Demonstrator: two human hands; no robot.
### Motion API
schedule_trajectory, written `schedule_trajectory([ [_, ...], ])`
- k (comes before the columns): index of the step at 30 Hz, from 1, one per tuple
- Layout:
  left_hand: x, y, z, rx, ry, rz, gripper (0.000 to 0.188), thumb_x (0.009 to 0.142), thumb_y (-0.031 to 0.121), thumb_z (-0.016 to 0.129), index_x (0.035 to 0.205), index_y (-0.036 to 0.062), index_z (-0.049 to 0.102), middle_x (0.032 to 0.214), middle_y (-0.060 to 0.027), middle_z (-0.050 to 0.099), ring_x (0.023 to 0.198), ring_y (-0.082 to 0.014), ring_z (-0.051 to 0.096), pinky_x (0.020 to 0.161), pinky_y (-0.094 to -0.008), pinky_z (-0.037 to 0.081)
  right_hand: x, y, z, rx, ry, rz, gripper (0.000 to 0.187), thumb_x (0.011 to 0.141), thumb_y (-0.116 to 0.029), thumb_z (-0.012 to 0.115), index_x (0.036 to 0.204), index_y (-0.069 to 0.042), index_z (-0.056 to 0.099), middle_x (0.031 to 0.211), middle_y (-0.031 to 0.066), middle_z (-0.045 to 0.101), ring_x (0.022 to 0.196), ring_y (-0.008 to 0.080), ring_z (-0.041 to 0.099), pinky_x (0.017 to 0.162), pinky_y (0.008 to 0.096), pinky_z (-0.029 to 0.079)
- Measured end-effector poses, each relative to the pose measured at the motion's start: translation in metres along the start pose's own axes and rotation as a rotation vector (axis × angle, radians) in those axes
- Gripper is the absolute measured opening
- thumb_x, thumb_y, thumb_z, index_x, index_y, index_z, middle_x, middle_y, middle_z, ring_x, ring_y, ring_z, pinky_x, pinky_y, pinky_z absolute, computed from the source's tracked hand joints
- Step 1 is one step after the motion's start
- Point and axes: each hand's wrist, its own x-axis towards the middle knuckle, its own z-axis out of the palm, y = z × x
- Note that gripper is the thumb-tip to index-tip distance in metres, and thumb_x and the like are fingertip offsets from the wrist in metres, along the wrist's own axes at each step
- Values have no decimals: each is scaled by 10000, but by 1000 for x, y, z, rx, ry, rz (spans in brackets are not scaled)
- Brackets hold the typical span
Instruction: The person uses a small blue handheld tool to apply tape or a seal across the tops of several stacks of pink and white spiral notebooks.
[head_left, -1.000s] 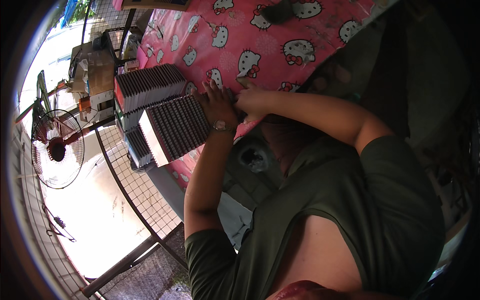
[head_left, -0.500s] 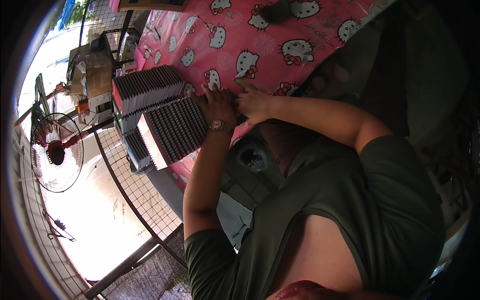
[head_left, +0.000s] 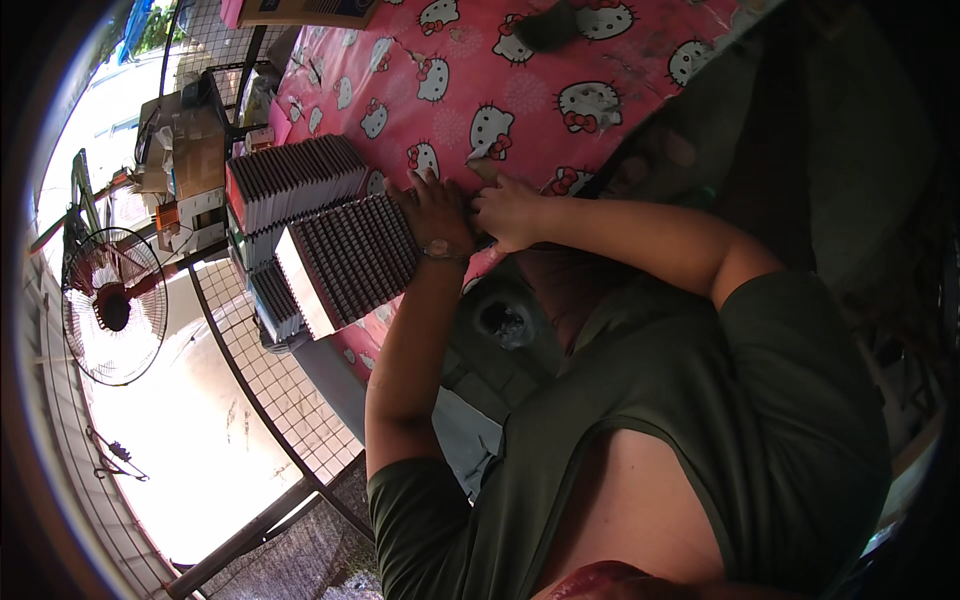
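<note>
On tablecloth [head_left: 520, 60], hands [head_left: 437, 212] touching stack [head_left: 350, 260].

Two ribbed stacks [head_left: 345, 265] sit on the bench [head_left: 520, 90], the farther stack [head_left: 295, 180] behind the nearer. The left hand [head_left: 435, 215] touches the nearer stack's right end; the right hand [head_left: 505, 210] is just beside it, perhaps touching. A fan [head_left: 110, 305] stands left.

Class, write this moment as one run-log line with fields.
left hand: on front row of dark slats | right hand: beside left, on pink tablecloth | behind: second row | floor: fan
</note>
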Motion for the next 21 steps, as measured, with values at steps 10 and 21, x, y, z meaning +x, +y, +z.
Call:
schedule_trajectory([
  [10, 1, 0, 4, 5, -2, 5, 649, 863, 442, 515, 1438, 152, 445, 1520, -130, 379, 1438, -369, 270, 1061, -783, -10, 11, -5, -11, 39, -145, 19, 311, 744, -326, 712, 952, -98, 750, 1040, 142, 709, 968, 326, 673, 887, 502, 488],
  [21, 3, 6, -4, -77, 21, -4, 631, 880, 457, 505, 1398, 96, 478, 1512, -170, 385, 1436, -351, 270, 1103, -736, -22, 7, 8, -2, -96, 10, 3, 379, 662, -438, 763, 899, -142, 758, 997, 85, 704, 1046, 263, 633, 1124, 551, 232],
])
